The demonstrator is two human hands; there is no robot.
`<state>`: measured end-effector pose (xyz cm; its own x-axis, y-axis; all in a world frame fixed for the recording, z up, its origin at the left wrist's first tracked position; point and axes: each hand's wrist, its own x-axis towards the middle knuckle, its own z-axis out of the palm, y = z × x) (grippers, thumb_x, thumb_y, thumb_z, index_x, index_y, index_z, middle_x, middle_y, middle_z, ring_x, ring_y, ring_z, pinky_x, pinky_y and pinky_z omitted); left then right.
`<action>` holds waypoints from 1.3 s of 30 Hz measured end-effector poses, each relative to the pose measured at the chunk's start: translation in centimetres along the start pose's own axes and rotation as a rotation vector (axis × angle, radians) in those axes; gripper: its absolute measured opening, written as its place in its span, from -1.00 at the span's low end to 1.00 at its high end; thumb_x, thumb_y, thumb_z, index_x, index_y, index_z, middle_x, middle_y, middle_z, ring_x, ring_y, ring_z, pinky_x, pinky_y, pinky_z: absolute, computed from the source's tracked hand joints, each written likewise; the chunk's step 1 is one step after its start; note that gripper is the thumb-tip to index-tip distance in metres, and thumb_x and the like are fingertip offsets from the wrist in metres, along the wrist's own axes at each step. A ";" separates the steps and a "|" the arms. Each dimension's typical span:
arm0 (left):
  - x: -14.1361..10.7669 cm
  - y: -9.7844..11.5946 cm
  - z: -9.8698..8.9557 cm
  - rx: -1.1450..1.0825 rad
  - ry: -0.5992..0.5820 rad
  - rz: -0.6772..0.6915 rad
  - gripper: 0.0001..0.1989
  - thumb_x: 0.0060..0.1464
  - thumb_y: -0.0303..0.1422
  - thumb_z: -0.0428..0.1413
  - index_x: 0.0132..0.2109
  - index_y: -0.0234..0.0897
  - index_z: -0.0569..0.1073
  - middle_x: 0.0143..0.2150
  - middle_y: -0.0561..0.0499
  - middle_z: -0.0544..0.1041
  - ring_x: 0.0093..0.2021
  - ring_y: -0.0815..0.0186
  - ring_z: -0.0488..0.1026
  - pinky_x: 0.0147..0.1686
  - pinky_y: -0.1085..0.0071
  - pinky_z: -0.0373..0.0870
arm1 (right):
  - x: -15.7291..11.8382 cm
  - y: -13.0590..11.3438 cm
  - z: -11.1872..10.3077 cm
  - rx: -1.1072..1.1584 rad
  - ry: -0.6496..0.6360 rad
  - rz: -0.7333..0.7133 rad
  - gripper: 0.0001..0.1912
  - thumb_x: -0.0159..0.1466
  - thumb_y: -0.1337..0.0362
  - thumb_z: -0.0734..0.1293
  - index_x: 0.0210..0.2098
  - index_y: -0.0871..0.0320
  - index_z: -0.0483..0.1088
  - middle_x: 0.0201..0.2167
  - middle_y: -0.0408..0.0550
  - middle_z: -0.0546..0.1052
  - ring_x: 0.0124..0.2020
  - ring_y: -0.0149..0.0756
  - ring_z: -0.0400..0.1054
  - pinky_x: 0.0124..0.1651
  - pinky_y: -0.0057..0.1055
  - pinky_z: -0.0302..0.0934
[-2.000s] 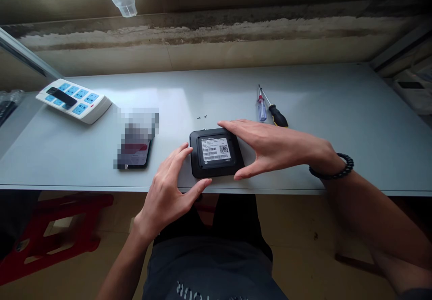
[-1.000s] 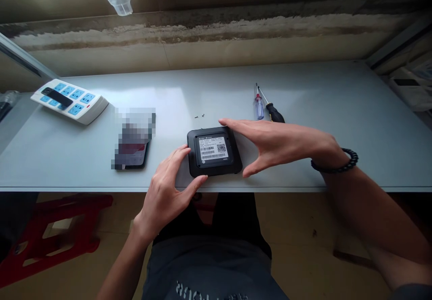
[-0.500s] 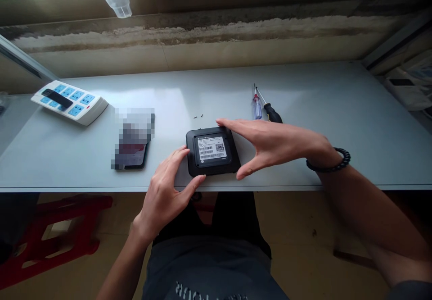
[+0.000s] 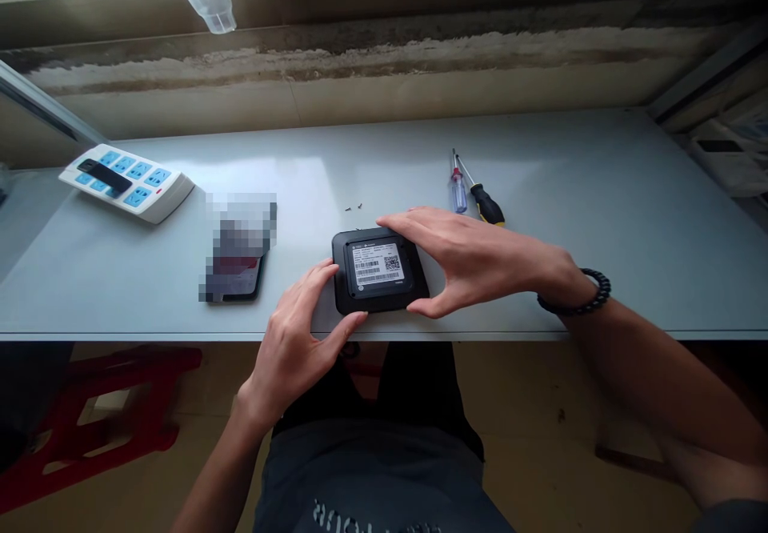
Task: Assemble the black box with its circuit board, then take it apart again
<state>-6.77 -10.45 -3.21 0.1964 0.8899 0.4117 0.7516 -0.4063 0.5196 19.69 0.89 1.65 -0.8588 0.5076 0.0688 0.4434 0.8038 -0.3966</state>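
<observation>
A flat black square box (image 4: 380, 301) with a white label (image 4: 378, 265) facing up lies near the table's front edge. My left hand (image 4: 297, 337) is at its left side, fingertips on the left edge and thumb at the front edge. Around the right side is my right hand (image 4: 474, 257), its fingers over the back right corner and its thumb by the front right corner. Both hands have thumb and fingers spread around the box. Just behind the box lie two small screws (image 4: 354, 207). The box rests on the table.
A clear-handled screwdriver (image 4: 459, 193) and a black-handled one (image 4: 487, 204) lie behind my right hand. To the left are a partly pixelated phone (image 4: 243, 277) and a white power strip (image 4: 153, 205) with a black object on it. A red stool (image 4: 150, 397) stands below the table.
My right hand has moved left, closer to the box, and its thumb now reaches the front right corner. More of the black-handled screwdriver shows. My left hand has hardly moved.
</observation>
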 end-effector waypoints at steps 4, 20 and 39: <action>-0.1 -0.2 0.0 0.003 0.000 0.013 -0.46 0.29 -0.23 0.30 0.33 -0.28 0.40 0.30 -0.23 0.56 0.31 0.03 0.54 0.35 0.15 0.48 | 0.1 0.0 0.1 -0.029 0.048 -0.021 -0.02 0.19 -0.02 0.42 0.42 0.40 0.09 0.18 0.37 0.45 0.20 0.12 0.38 0.21 0.05 0.38; -0.2 -0.4 0.1 -0.011 0.023 0.033 -0.43 0.29 -0.20 0.31 0.34 -0.30 0.40 0.28 -0.23 0.57 0.28 0.03 0.56 0.33 0.17 0.50 | -0.3 0.2 0.2 -0.094 0.228 -0.162 -0.08 0.16 0.06 0.43 0.37 0.34 0.07 0.20 0.31 0.43 0.21 0.13 0.40 0.45 0.24 0.16; 0.0 -0.1 -0.2 -0.094 0.085 0.011 -0.35 0.24 -0.23 0.36 0.39 -0.22 0.38 0.29 -0.15 0.57 0.29 0.07 0.56 0.35 0.23 0.49 | -0.4 0.6 0.0 -0.019 0.349 -0.176 -0.03 0.11 -0.01 0.51 0.35 0.26 0.11 0.19 0.28 0.42 0.34 0.15 0.32 0.26 -0.03 0.42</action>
<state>-6.97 -10.50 -3.14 0.1471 0.8659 0.4781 0.6864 -0.4374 0.5810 20.29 1.16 1.34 -0.7847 0.4339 0.4428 0.3043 0.8919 -0.3346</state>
